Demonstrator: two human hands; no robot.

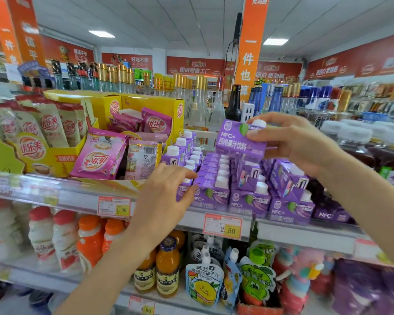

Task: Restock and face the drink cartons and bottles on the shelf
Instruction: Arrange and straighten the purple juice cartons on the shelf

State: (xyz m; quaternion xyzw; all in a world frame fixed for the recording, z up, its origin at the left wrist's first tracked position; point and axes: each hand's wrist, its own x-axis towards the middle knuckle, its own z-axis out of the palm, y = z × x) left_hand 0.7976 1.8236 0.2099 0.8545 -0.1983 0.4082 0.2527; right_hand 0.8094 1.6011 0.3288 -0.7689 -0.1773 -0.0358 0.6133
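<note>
My right hand (pixel 291 142) grips a purple juice carton (pixel 237 142) with a white cap, lifted above the rows of matching purple cartons (pixel 248 196) on the upper shelf (pixel 168 217). Several of those cartons stand in neat rows; a few at the right lean or lie tilted. My left hand (pixel 166 198) reaches to the left end of the front row, its fingertips touching a carton (pixel 183 190) there, fingers mostly straight. Orange juice bottles (pixel 166 267) stand on the shelf below.
Yellow display boxes (pixel 146 105) with pink and cream milk-tea sachets sit left of the cartons. Glass liquor bottles (pixel 198 103) stand behind. Below are white and orange drink bottles (pixel 64 237), fruit pouches (pixel 205 283) and price tags (pixel 223 226).
</note>
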